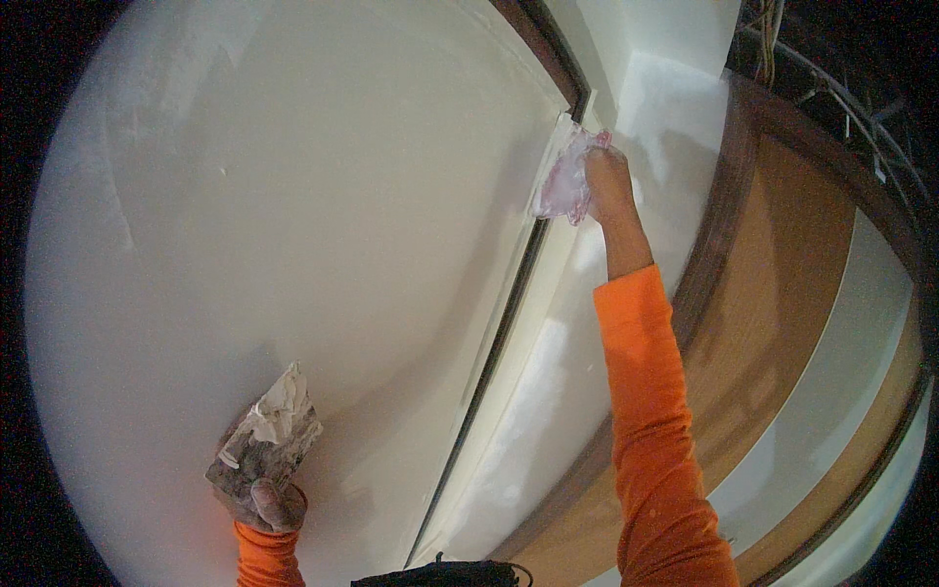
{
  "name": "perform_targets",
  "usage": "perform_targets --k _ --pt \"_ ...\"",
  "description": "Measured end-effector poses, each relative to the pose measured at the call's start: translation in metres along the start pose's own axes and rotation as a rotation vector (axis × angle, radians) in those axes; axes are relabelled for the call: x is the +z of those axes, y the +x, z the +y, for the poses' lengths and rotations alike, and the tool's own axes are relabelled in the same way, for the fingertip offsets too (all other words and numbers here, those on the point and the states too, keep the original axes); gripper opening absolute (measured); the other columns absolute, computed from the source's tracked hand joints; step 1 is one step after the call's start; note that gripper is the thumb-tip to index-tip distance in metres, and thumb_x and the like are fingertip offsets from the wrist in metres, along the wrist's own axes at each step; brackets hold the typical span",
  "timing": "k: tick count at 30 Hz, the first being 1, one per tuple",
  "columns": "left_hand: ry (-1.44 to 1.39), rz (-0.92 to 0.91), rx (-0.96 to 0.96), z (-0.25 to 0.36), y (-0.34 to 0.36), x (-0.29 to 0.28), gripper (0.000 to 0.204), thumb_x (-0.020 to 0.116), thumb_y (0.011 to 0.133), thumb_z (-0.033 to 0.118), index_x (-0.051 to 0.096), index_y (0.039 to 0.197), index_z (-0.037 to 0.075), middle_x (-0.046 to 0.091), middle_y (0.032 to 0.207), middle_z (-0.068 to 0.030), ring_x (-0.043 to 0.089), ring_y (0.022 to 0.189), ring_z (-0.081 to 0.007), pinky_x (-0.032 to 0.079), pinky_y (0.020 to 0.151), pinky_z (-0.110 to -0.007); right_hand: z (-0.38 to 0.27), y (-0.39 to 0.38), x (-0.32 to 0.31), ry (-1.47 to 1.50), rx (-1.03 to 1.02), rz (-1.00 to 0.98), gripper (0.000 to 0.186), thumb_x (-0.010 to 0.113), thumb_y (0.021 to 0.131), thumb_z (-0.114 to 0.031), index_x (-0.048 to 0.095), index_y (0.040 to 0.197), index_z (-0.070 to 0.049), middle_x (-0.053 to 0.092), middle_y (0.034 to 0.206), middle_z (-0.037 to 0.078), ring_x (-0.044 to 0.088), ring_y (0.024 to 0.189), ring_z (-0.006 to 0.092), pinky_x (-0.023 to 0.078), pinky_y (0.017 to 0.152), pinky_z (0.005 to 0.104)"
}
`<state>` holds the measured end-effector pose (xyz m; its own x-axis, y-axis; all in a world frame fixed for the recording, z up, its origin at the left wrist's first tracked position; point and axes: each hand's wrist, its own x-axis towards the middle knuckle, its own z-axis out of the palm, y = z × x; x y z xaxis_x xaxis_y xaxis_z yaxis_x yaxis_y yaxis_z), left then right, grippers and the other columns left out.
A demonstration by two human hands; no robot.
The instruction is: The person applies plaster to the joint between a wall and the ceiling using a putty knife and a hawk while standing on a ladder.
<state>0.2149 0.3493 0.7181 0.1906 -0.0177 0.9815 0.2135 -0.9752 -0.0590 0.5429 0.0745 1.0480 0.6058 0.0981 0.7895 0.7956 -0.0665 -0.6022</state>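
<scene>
At the lower left, my left hand (274, 504) is closed round a flat, grey, crusted putty plate (256, 464), thumb over its face. A lump of off-white putty (281, 411) lies toward the plate's far corner. My right arm reaches up, and my right hand (608, 181) grips a whitish-pink, wrinkled piece that looks like plastic film (565, 188). Its pale straight edge lies along a dark strip (509, 323), next to the large off-white plastered panel (323, 225). Whether a blade is inside the film, I cannot tell.
A narrow white wall band (675, 137) runs beyond the dark strip. To the right stands brown wood panelling (782, 254) with a dark frame. Cables (770, 44) hang at the upper right. A black object (435, 572) shows at the lower edge.
</scene>
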Motion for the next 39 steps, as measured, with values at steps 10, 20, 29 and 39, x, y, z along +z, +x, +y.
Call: perform_targets --k 10,20,29,39 --pt "-0.68 -0.051 -0.56 -0.01 -0.03 0.027 0.084 0.041 0.081 0.066 0.055 0.107 -0.013 0.062 0.097 -0.022 0.062 0.09 -0.0297 0.048 0.079 -0.036 0.009 0.012 0.025 -0.193 -0.008 0.114 0.052 0.035 0.096 -0.041 0.057 0.08 0.003 0.053 0.063 0.01 0.05 0.055 0.0226 0.041 0.054 0.0365" --pt "-0.093 -0.024 -0.161 -0.039 -0.08 0.073 0.028 0.039 0.097 0.026 0.048 0.115 0.006 0.054 0.116 -0.0186 0.051 0.098 -0.038 0.037 0.08 -0.05 0.001 -0.039 0.044 0.0 -0.079 -0.128 0.018 0.047 0.085 -0.012 0.059 0.089 0.0 0.056 0.076 0.005 0.056 0.064 0.017 0.046 0.057 0.0337" --pt "-0.511 0.079 -0.367 -0.04 -0.082 0.104 0.069 0.042 0.086 0.055 0.052 0.112 -0.009 0.06 0.105 -0.0203 0.058 0.099 -0.0328 0.045 0.084 -0.039 0.074 -0.067 0.045 -0.833 -0.666 0.062 0.045 0.046 0.078 -0.001 0.051 0.123 0.001 0.058 0.116 0.023 0.058 0.105 0.0333 0.045 0.093 0.038" --pt "-0.615 0.066 -0.379 -0.042 -0.093 0.1 0.036 0.039 0.097 0.031 0.048 0.118 0.004 0.048 0.119 -0.0196 0.048 0.104 -0.0339 0.037 0.093 -0.049 0.11 -0.029 0.098 -0.887 -0.93 0.152 0.056 0.05 0.078 0.001 0.037 0.133 0.003 0.044 0.133 0.024 0.043 0.123 0.0376 0.035 0.104 0.0419"
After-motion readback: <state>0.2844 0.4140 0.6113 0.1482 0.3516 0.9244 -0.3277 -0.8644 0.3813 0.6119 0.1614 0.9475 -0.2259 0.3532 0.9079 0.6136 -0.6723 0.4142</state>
